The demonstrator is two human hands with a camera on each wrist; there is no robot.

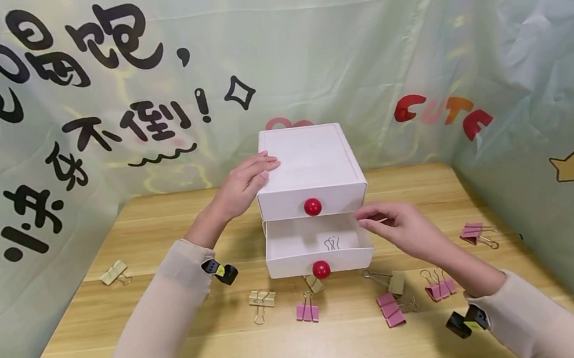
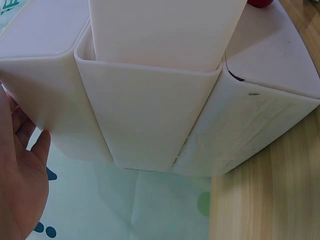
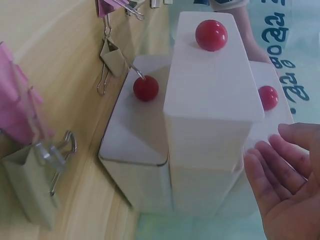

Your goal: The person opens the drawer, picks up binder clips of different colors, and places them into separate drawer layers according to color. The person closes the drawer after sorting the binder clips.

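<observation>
three smooth drawers, glossy round knobs

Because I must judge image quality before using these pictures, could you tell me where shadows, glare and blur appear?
Head: a soft shadow lies on the table beside the left sleeve; left wrist: the box looks dim and greyish; right wrist: a glint marks the middle red knob, and the near pink clip looks blurred.
</observation>
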